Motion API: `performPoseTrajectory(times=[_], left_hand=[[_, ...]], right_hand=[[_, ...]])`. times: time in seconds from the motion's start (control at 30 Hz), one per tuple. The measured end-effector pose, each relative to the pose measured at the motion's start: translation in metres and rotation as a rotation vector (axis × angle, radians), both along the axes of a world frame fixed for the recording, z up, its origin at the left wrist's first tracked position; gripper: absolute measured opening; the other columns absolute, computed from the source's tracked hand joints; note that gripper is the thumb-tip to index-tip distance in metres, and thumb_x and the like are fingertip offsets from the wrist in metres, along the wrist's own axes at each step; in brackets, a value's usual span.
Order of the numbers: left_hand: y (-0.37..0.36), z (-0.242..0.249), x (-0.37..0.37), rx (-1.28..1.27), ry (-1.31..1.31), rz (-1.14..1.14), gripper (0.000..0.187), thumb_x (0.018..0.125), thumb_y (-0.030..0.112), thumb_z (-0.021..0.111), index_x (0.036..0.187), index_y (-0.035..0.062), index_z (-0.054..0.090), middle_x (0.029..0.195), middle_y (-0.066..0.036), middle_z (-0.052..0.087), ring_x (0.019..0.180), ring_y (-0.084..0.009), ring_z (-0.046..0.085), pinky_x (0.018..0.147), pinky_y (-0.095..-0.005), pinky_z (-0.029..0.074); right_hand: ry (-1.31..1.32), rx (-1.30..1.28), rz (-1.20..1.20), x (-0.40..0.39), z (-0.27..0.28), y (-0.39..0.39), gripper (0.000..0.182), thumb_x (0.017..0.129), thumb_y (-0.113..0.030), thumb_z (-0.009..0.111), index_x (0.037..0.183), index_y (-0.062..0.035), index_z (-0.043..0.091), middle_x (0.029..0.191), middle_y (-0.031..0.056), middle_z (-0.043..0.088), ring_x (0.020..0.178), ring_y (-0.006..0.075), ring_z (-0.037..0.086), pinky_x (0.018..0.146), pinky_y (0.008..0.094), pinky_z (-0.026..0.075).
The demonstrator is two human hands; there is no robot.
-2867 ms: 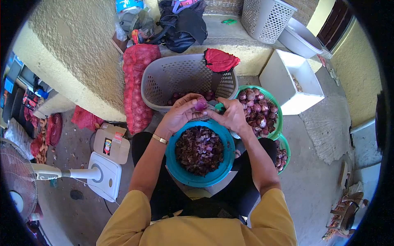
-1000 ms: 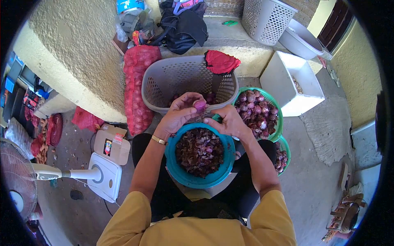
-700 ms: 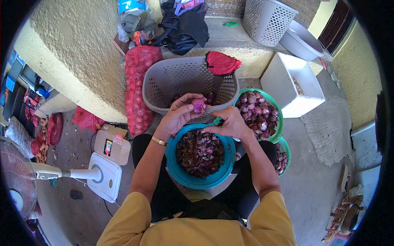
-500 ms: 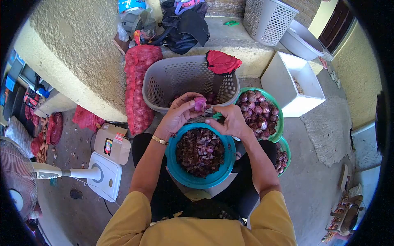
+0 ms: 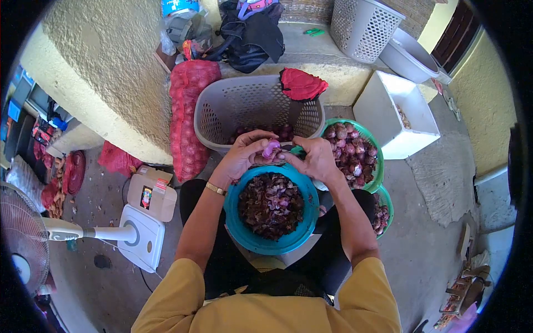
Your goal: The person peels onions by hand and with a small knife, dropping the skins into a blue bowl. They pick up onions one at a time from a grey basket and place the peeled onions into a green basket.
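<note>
My left hand (image 5: 242, 155) is closed around a purple-red onion (image 5: 271, 149), held above a blue basin (image 5: 234, 222). A green-handled knife (image 5: 297, 150) sits in my closed right hand (image 5: 317, 160), its dark blade up against the onion; the fingers partly hide it. Dry brown and purple onion skins (image 5: 270, 206) fill much of the basin between my legs. Just beyond my hands stands a grey perforated basket (image 5: 239, 91) with several purple onions (image 5: 285, 132) at its bottom.
At right, unpeeled onions (image 5: 350, 147) fill a green basket (image 5: 380, 161), with a second green basket (image 5: 391, 210) nearer. A red mesh sack (image 5: 187, 119) of onions leans left. A white box (image 5: 383, 119) stands at back right, a fan (image 5: 25, 238) at far left.
My right hand has come closer to the left, bringing the knife onto the onion. The onion has turned slightly in my left hand and looks smoother.
</note>
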State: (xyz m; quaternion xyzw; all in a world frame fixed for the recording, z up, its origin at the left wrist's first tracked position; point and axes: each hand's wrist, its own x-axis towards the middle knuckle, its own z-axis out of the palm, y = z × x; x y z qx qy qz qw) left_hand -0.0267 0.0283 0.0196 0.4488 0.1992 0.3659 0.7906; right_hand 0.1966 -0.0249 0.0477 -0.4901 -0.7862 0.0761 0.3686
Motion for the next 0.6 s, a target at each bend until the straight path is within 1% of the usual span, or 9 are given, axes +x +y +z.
performPoseTrajectory(times=[0.2, 0.33, 0.4, 0.47, 0.53, 0.6], left_hand=[[0.0000, -0.0004, -0.0006, 0.016, 0.001, 0.018, 0.034, 0.095, 0.021, 0.062, 0.121, 0.0007, 0.058, 0.105, -0.010, 0.068, 0.088, -0.0153, 0.068, 0.075, -0.0308, 0.062], [0.0008, 0.0001, -0.0014, 0.022, 0.003, 0.032, 0.033, 0.095, 0.020, 0.061, 0.121, 0.0007, 0.058, 0.107, -0.009, 0.067, 0.093, -0.0163, 0.068, 0.076, -0.0313, 0.062], [0.0005, 0.0023, -0.0010, 0.012, 0.009, 0.053, 0.032, 0.095, 0.019, 0.061, 0.122, 0.0009, 0.058, 0.108, -0.009, 0.067, 0.094, -0.0171, 0.068, 0.077, -0.0323, 0.062], [0.0012, 0.0041, -0.0009, -0.051, -0.013, 0.088, 0.029, 0.094, 0.016, 0.062, 0.120, 0.0023, 0.061, 0.107, -0.009, 0.067, 0.095, -0.0170, 0.067, 0.079, -0.0369, 0.061], [0.0036, 0.0006, -0.0014, -0.022, -0.012, 0.126, 0.029, 0.095, 0.016, 0.061, 0.120, 0.0023, 0.060, 0.108, -0.009, 0.067, 0.096, -0.0176, 0.067, 0.081, -0.0378, 0.060], [0.0051, -0.0014, -0.0016, 0.006, -0.012, 0.166, 0.029, 0.095, 0.016, 0.060, 0.121, 0.0024, 0.059, 0.109, -0.009, 0.067, 0.097, -0.0183, 0.067, 0.083, -0.0387, 0.060]], right_hand=[[-0.045, -0.030, 0.008, -0.0018, -0.0001, 0.0014, 0.036, 0.078, -0.041, 0.076, 0.079, -0.0056, 0.068, 0.061, 0.0175, 0.062, 0.059, 0.0371, 0.064, 0.053, 0.0446, 0.050], [-0.056, -0.043, 0.020, -0.0049, -0.0004, 0.0015, 0.035, 0.079, -0.041, 0.075, 0.078, -0.0063, 0.069, 0.062, 0.0171, 0.062, 0.059, 0.0367, 0.064, 0.053, 0.0444, 0.050], [-0.002, -0.002, 0.074, -0.0082, 0.0032, -0.0013, 0.033, 0.079, -0.034, 0.076, 0.068, -0.0050, 0.064, 0.057, 0.0146, 0.058, 0.055, 0.0347, 0.060, 0.051, 0.0403, 0.047], [-0.046, -0.020, 0.094, -0.0044, -0.0014, -0.0016, 0.034, 0.078, -0.034, 0.077, 0.067, -0.0052, 0.063, 0.058, 0.0143, 0.058, 0.056, 0.0346, 0.060, 0.052, 0.0404, 0.048], [-0.091, -0.038, 0.114, -0.0040, 0.0000, -0.0034, 0.035, 0.077, -0.034, 0.077, 0.065, -0.0054, 0.062, 0.058, 0.0141, 0.058, 0.057, 0.0345, 0.061, 0.052, 0.0406, 0.048], [-0.156, -0.042, 0.193, -0.0046, 0.0038, -0.0065, 0.037, 0.075, -0.034, 0.079, 0.061, -0.0053, 0.059, 0.058, 0.0137, 0.057, 0.058, 0.0347, 0.060, 0.054, 0.0416, 0.047]])
